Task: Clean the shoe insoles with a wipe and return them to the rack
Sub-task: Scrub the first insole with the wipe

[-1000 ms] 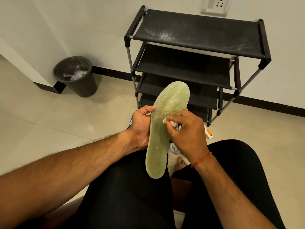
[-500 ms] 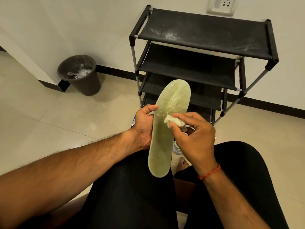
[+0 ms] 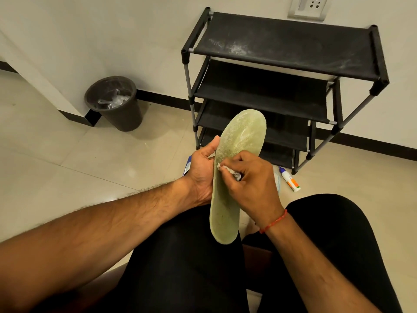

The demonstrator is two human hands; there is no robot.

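Holding the green insole (image 3: 241,136) up over my lap, my left grip (image 3: 202,170) clasps its left edge near the middle. My right grip (image 3: 252,184) pinches the small wipe (image 3: 225,170) against it. The insole looks light and bendy, so I think holding it mid-edge is best.

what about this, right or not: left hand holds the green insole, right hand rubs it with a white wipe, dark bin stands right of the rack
One slip: the head view shows the dark bin left of the rack. The left hand does hold the green insole, and the right hand rubs it with a white wipe.
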